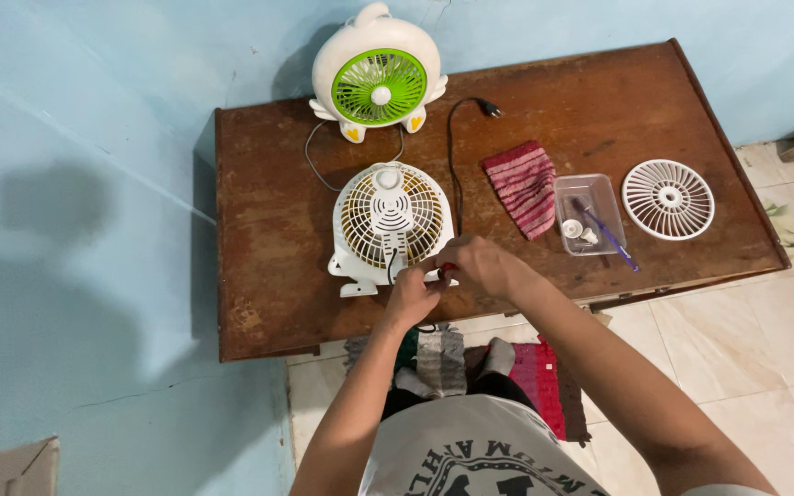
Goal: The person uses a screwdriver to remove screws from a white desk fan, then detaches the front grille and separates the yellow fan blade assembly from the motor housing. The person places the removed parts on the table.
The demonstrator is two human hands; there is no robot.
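A small white fan with yellow blades (388, 220) lies face down on the brown wooden table (268, 230), its back grille up. My left hand (413, 292) and my right hand (475, 264) meet at the fan's near edge. The right hand's fingers are closed on a small red-handled tool (447, 268), most of it hidden. The left hand pinches at the same spot beside the fan's black cord; what it grips is hidden.
A white fan with green blades (379, 83) stands at the table's far edge. A black power cord and plug (487, 108), a red striped cloth (523, 186), a clear plastic tray (590, 213) with small parts, and a loose white fan grille (668, 198) lie to the right.
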